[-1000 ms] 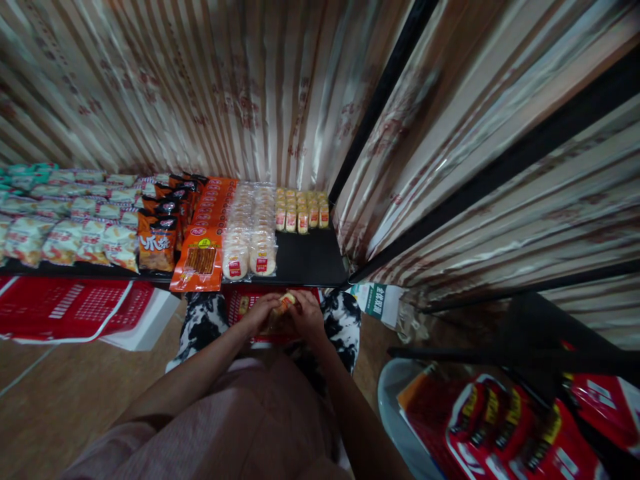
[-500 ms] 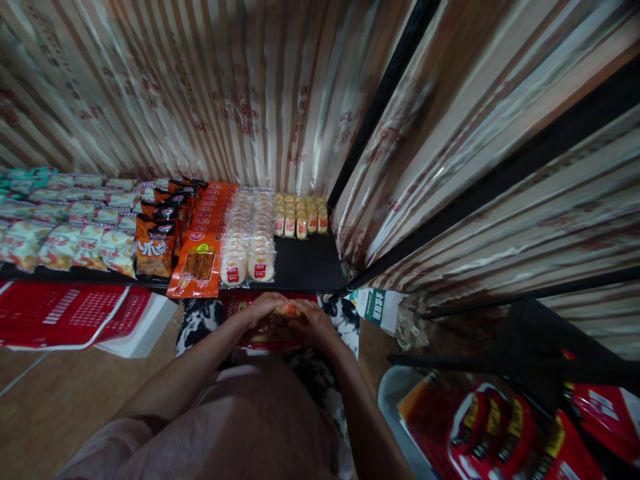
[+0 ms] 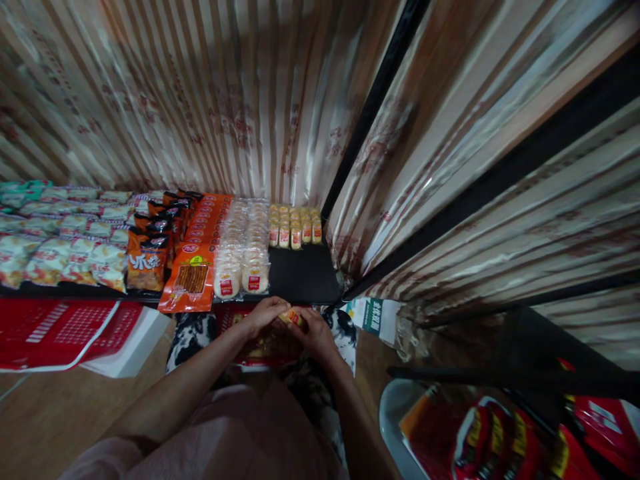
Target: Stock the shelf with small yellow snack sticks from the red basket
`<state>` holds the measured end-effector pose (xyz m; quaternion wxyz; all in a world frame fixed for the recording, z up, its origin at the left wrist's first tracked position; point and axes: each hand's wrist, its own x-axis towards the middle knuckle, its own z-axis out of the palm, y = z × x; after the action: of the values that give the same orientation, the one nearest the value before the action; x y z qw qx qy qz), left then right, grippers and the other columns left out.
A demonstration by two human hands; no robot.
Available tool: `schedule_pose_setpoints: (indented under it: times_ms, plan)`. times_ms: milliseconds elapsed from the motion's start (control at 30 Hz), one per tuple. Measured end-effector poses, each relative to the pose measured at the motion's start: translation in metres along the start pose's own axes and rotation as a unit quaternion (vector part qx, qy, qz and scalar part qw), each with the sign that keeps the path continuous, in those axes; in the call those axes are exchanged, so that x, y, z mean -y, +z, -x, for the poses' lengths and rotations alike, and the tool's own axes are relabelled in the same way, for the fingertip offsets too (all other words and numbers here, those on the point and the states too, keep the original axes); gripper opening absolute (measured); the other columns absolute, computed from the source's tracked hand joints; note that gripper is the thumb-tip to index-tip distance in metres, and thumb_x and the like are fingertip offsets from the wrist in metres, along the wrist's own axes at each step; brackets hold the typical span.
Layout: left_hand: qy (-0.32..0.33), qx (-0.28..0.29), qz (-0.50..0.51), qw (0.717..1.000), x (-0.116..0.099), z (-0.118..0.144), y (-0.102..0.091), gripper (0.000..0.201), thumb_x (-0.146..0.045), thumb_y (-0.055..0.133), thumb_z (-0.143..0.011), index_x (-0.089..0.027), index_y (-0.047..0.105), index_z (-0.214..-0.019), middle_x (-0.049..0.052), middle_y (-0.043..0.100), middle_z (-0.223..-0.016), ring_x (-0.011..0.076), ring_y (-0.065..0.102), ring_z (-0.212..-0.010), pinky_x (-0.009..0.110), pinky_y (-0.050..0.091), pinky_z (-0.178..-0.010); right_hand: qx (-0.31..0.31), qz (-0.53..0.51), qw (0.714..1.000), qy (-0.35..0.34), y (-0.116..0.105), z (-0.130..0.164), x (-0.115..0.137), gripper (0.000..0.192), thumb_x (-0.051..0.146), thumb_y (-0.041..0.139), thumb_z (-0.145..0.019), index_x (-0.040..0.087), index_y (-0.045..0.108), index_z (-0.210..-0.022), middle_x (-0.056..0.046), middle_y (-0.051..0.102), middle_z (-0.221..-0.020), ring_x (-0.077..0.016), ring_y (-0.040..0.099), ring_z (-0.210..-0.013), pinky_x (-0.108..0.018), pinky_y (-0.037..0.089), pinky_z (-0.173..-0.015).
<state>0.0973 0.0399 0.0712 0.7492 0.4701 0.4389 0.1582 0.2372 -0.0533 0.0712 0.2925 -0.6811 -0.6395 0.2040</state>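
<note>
Both hands meet low in the head view, just below the front edge of the black shelf (image 3: 305, 277). Left hand (image 3: 264, 315) and right hand (image 3: 316, 335) share one small yellow-orange snack packet (image 3: 293, 318), held between them over a red basket (image 3: 260, 350) on the person's lap. Left fingers curl over the packet's left end; right fingers close on its right end; both grips narrow, fingertips nearly touching. The packet's long axis runs roughly left to right, tilted a little down toward the right hand; which end is its top cannot be told, as it is small and partly covered. On the shelf beyond, well apart from the hands: a short block of small yellow packets (image 3: 295, 225) at the back right, with bare black shelf in front of it. Left of that, two rows of round white cakes in clear wrap (image 3: 247, 247). Next left, a file of orange meat-stick packs (image 3: 193, 283), then dark orange snack bags (image 3: 147, 261), then pale crisp bags (image 3: 65, 257). Red crate (image 3: 60, 330) on the floor at left. Red-wrapped packs (image 3: 493, 433) in a tub at lower right.
</note>
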Motion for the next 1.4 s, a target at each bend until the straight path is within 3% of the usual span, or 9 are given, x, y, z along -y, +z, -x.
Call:
schedule_pose_setpoints:
  times_ms: [233, 633, 833, 1000, 1167, 1300, 1400]
  plan:
    - [0.022, -0.014, 0.019, 0.999, -0.009, -0.005, 0.011, 0.028, -0.034, 0.068, -0.067, -0.015, 0.057, -0.083, -0.002, 0.06, -0.063, 0.009, 0.055, -0.052, 0.02, 0.04, -0.052, -0.06, 0.046, 0.997, 0.026, -0.006, -0.008, 0.005, 0.021, 0.032, 0.058, -0.078, 0.021, 0.06, -0.096, -0.004, 0.066, -0.092, -0.0218, 0.055, -0.089, -0.034, 0.04, -0.083]
    - [0.086, -0.109, -0.005, 0.99, -0.017, -0.03, 0.026, 0.019, -0.02, 0.064, -0.068, -0.015, 0.051, -0.082, -0.009, 0.047, -0.053, 0.0055, 0.046, -0.045, 0.017, 0.037, -0.046, -0.094, 0.083, 0.991, 0.045, -0.006, -0.026, -0.001, 0.031, 0.03, 0.053, -0.082, 0.018, 0.057, -0.11, -0.008, 0.064, -0.101, -0.0222, 0.054, -0.089, -0.034, 0.04, -0.082]
    - [0.122, -0.148, -0.093, 0.977, -0.026, -0.045, 0.029, 0.015, -0.02, 0.064, -0.069, -0.015, 0.056, -0.081, -0.005, 0.055, -0.059, 0.0086, 0.054, -0.058, 0.018, 0.041, -0.055, -0.122, 0.08, 0.988, 0.058, -0.008, -0.04, -0.009, 0.037, 0.028, 0.055, -0.08, 0.015, 0.055, -0.114, -0.009, 0.064, -0.102, -0.0221, 0.055, -0.087, -0.035, 0.043, -0.082]
    - [0.134, -0.142, -0.168, 0.966, -0.036, -0.055, 0.035, 0.017, -0.019, 0.059, -0.072, -0.016, 0.059, -0.088, -0.004, 0.059, -0.067, 0.009, 0.055, -0.062, 0.018, 0.04, -0.057, -0.136, 0.059, 0.985, 0.088, -0.01, -0.052, -0.018, 0.033, 0.025, 0.055, -0.078, 0.017, 0.057, -0.11, -0.008, 0.062, -0.098, -0.0205, 0.056, -0.085, -0.032, 0.045, -0.079]
    - [0.143, -0.171, -0.266, 0.938, -0.049, -0.064, 0.041, 0.02, -0.019, 0.056, -0.074, -0.016, 0.06, -0.093, -0.001, 0.062, -0.077, 0.0104, 0.056, -0.07, 0.019, 0.041, -0.063, -0.154, 0.033, 0.982, 0.107, -0.008, -0.066, -0.027, 0.032, 0.029, 0.053, -0.079, 0.016, 0.057, -0.108, -0.007, 0.061, -0.092, -0.0176, 0.057, -0.078, -0.029, 0.046, -0.073]
    - [0.119, -0.194, -0.275, 0.934, -0.06, -0.069, 0.045, 0.033, -0.017, 0.053, -0.077, -0.012, 0.055, -0.11, 0.005, 0.065, -0.088, 0.0125, 0.059, -0.078, 0.021, 0.043, -0.071, -0.185, 0.038, 0.975, 0.118, -0.006, -0.078, -0.034, 0.034, 0.032, 0.05, -0.081, 0.015, 0.056, -0.11, -0.008, 0.062, -0.092, -0.0168, 0.058, -0.076, -0.028, 0.045, -0.072]
    - [0.115, -0.208, -0.26, 0.936, -0.063, -0.075, 0.046, 0.032, -0.014, 0.052, -0.077, -0.009, 0.056, -0.108, 0.009, 0.066, -0.092, 0.0137, 0.06, -0.081, 0.022, 0.044, -0.073, -0.202, 0.038, 0.969, 0.134, -0.006, -0.087, -0.04, 0.035, 0.035, 0.049, -0.081, 0.016, 0.057, -0.109, -0.007, 0.062, -0.093, -0.0161, 0.059, -0.075, -0.027, 0.045, -0.07]
